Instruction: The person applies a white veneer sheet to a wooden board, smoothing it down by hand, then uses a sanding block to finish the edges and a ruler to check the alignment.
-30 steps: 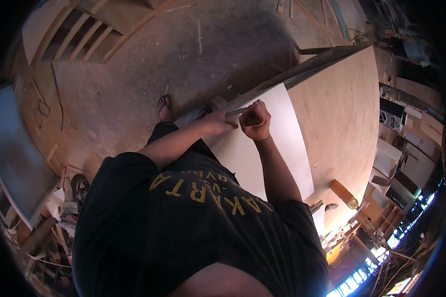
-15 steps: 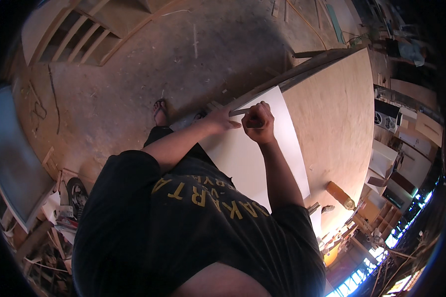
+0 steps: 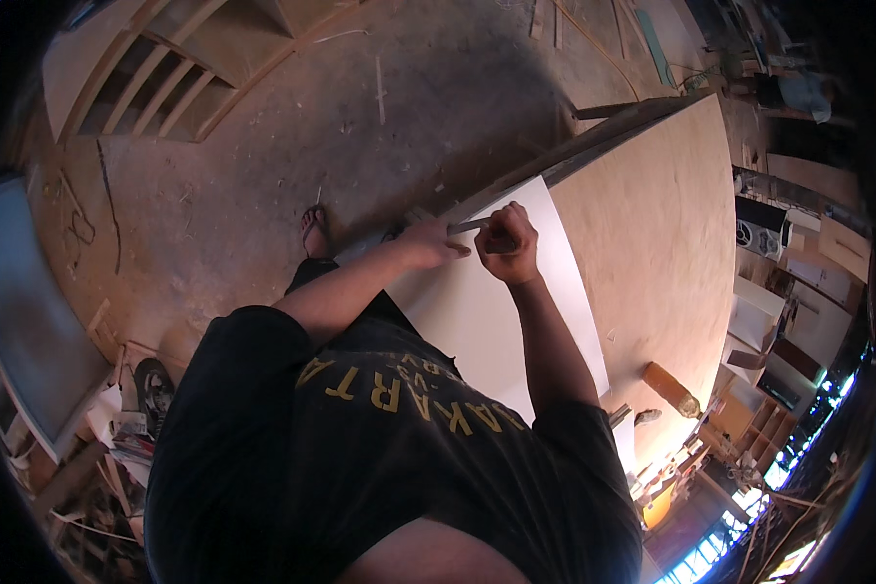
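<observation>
A glossy white sheet (image 3: 472, 316) lies along the near edge of a big wooden panel tabletop (image 3: 662, 243). Over its far end my two hands are close together. A thin, flat grey strip (image 3: 467, 226) spans the gap between them; its exact kind does not show. My right hand (image 3: 508, 243) is closed in a fist around the strip's right end. My left hand (image 3: 428, 243) has its fingers bent at the strip's left end, gripping it, with the thumb toward the sheet. The fingers partly hide both ends.
An amber bottle (image 3: 670, 389) lies on the tabletop at the right, beside a small dark object (image 3: 647, 417). A slatted wooden frame (image 3: 156, 92) stands at the far left on the concrete floor (image 3: 292, 136). A pale panel (image 3: 34, 311) leans at the left edge.
Both hands keep nearly the same pose around the grey strip. The view has shifted slightly; the white sheet's far corner appears a little lower and further left.
</observation>
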Tool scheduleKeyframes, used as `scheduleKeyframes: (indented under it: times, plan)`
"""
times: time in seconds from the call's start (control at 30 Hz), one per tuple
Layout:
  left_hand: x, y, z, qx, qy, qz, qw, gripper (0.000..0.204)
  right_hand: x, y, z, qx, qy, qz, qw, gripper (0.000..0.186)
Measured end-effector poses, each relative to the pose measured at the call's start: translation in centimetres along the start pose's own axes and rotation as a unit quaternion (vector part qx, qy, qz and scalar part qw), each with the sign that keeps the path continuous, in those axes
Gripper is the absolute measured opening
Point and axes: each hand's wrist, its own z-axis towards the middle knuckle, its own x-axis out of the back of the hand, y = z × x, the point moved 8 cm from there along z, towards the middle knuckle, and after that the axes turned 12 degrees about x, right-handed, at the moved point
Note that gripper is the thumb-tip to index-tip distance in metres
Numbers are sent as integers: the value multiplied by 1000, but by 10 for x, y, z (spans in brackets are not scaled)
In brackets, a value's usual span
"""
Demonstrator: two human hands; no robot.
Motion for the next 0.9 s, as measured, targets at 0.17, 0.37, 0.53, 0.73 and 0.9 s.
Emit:
scheduleKeyframes:
  times: [0.17, 0.37, 0.53, 0.73, 0.9]
  plan:
    - [-5, -1, -1, 27, -5, -14, 1000, 92, 1, -4, 9, 21, 19, -9, 1000, 22]
    - [-14, -12, 24, -61, -4, -65, 996, 87, -7, 31, 1, -23, 47, 44, 998, 22]
    - [-19, -21, 29, -22, -12, -88, 996, 92, -15, 35, 5, -57, 12, 39, 998, 19]
    - [-8, 36, 15, 49, -32, -18, 998, 97, 32, 34, 1, -67, 44, 4, 997, 22]
    - [-13, 24, 41, 10, 3, -11, 1000, 93, 27, 47, 1, -102, 52, 18, 993, 23]
